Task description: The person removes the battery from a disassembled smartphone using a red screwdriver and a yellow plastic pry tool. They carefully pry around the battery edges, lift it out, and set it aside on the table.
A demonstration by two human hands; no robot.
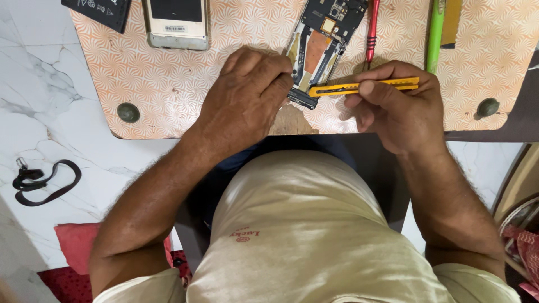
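Observation:
An opened phone body with bare circuit boards lies tilted on the orange patterned tabletop. My left hand rests on its lower left edge and holds it down. My right hand grips a yellow utility knife, held level, its tip at the phone's lower end beside my left fingers.
A white phone back and a black flat part lie at the far left. A red screwdriver and a green tool lie at the far right. Round bolt caps sit near the table's front corners. A black strap lies on the marble floor.

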